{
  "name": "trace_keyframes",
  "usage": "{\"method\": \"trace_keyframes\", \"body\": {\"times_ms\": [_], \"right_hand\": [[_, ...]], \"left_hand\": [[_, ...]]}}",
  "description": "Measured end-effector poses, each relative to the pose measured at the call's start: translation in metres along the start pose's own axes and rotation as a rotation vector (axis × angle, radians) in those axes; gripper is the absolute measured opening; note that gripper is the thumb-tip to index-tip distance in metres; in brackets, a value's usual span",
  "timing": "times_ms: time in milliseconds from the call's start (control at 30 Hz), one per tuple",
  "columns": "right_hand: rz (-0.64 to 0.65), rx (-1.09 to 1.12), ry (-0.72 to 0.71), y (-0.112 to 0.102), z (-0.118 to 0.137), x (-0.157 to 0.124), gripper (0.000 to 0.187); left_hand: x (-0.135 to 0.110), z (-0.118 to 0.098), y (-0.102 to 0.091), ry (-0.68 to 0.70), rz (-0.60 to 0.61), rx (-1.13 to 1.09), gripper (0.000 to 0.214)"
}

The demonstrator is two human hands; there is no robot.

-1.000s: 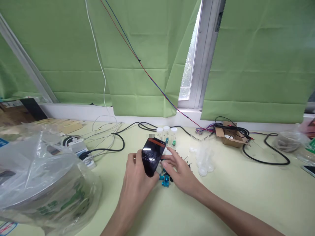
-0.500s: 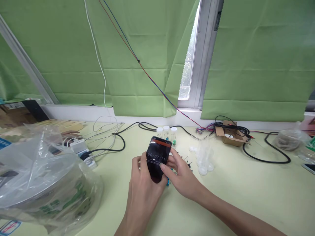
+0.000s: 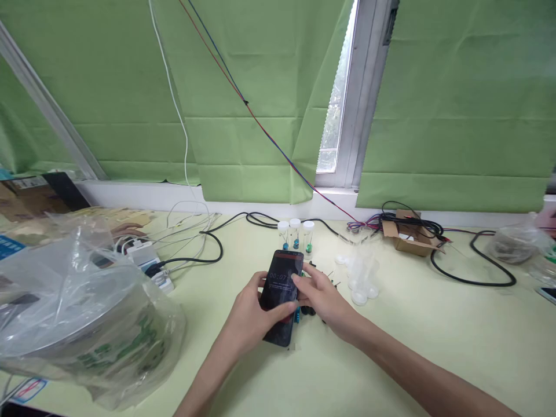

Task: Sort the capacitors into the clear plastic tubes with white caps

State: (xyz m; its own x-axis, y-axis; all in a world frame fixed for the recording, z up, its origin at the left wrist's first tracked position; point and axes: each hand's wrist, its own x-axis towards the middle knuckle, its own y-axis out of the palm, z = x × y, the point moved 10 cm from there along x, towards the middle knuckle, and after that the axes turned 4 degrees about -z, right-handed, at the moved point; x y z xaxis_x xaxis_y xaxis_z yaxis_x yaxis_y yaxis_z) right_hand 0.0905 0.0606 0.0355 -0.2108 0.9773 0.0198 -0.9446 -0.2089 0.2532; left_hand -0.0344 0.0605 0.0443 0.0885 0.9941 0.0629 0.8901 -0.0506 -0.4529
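A black smartphone (image 3: 278, 292) with a timer on its screen is held over the table between both hands. My left hand (image 3: 249, 315) is closed around its left side, with the thumb across the lower screen. My right hand (image 3: 330, 307) grips the right edge, its thumb on the upper screen. Behind the phone stand three clear vials with white caps (image 3: 296, 234), holding blue and green parts. Small blue and black components (image 3: 309, 311) lie partly hidden under my right hand. Several clear vials and caps (image 3: 364, 284) lie to the right.
A large plastic-wrapped container (image 3: 130, 341) fills the left foreground. A power strip (image 3: 145, 258) with cables lies behind it, near another person's hand (image 3: 129, 227). An open cardboard box (image 3: 412, 240) and black cables are at the back right. A second phone (image 3: 547, 294) lies at the right edge.
The phone has turned more upright and come slightly lower, uncovering more of the vials behind it. My left hand has shifted its hold, its thumb now over the screen. My right thumb has moved higher.
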Motion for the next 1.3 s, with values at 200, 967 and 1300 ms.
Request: {"method": "trace_keyframes", "body": {"times_ms": [200, 967, 1300], "right_hand": [[-0.013, 0.028, 0.107, -0.002, -0.008, 0.000, 0.043], [0.000, 0.006, 0.057, 0.001, -0.006, -0.001, 0.046], [-0.018, 0.011, 0.072, 0.000, -0.007, -0.003, 0.039]], "left_hand": [[0.002, 0.005, -0.005, -0.015, 0.057, -0.217, 0.039], [-0.002, 0.005, -0.015, 0.136, -0.116, -0.052, 0.032], [-0.003, 0.002, -0.014, 0.116, -0.113, 0.047, 0.035]]}}
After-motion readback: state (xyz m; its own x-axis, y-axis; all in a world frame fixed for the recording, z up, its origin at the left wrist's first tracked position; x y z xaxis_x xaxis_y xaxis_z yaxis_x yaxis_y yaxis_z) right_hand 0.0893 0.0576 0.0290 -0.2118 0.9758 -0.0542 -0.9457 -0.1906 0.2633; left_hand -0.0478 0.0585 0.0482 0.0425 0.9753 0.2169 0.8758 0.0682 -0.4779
